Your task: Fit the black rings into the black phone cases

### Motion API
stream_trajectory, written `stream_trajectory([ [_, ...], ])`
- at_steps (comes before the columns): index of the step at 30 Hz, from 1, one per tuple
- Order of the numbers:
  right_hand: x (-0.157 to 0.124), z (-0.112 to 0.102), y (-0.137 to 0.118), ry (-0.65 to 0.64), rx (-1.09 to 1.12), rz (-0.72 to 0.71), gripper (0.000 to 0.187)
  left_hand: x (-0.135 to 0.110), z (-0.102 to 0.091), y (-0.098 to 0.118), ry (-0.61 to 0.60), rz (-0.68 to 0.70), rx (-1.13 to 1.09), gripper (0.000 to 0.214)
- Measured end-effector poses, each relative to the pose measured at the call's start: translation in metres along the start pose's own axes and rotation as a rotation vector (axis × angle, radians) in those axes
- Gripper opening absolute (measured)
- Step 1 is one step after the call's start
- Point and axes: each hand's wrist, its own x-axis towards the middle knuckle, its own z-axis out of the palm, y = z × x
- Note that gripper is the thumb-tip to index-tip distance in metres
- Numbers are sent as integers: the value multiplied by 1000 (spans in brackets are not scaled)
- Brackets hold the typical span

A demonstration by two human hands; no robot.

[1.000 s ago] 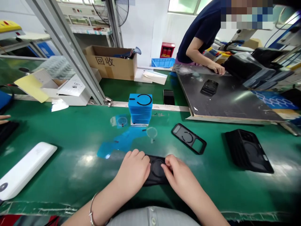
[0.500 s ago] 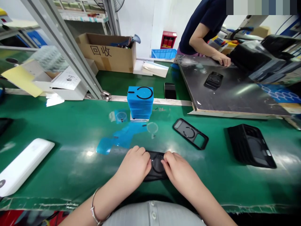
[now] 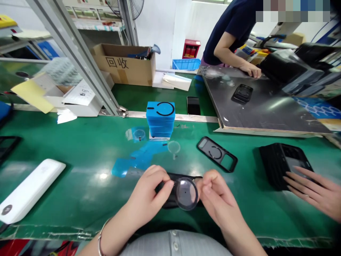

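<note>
And here we are at the green bench mat [image 3: 80, 199], both hands up and working! The left hand [image 3: 149, 190] and the right hand [image 3: 215, 197] are curled in, fingers pinching a clear round film disc [image 3: 186, 193] by opposite edges, with a small dark dot at its centre. Neither hand is clenched or released; it's a careful two-sided grip on that disc.

The disc hangs directly over a black phone case [image 3: 179, 176], which lies flat on the mat just beneath and between the hands, its round centre hidden from view by the film and fingers. Whether the disc is touching the case, you can't quite tell from here.

Straight ahead of the hands, a blue strip of backing film [image 3: 134, 163] lies on the mat, with a second clear disc [image 3: 173, 147] resting just past the fingers. Farther ahead stands a tall stack of blue foam pads [image 3: 160, 121].

Ahead and to the right of the right hand sits another black phone case [image 3: 217, 154], lying on its own. Farther right, a co-worker's hand [image 3: 306, 188] comes in with spread fingers over a pile of black cases [image 3: 277, 165]. Out past the left hand lies a long white pad [image 3: 29, 190], and there's a metal bangle [image 3: 102, 231] on the left wrist!
</note>
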Motion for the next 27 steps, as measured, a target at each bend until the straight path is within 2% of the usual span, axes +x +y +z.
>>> stream_trajectory([
  [1,1,5,2,-14,52,-2,7,0,2,1,14,-7,-37,21],
  [3,4,14,5,19,21,-29,10,1,6,4,33,-17,-102,21],
  [8,9,22,7,136,-478,-275,23,-2,13,8,113,-59,-217,23],
  [11,12,20,-1,140,-737,-445,28,-3,16,8,169,-157,-367,25],
  [13,14,19,-6,134,-834,-507,30,-4,19,8,184,-233,-517,28],
  [17,18,21,-12,91,-884,-531,27,-8,23,5,230,-296,-716,31],
  [23,18,22,-20,11,-991,-615,26,-11,24,1,237,-384,-840,30],
  [27,18,23,-27,-73,-1060,-589,31,-6,24,5,258,-428,-862,33],
])
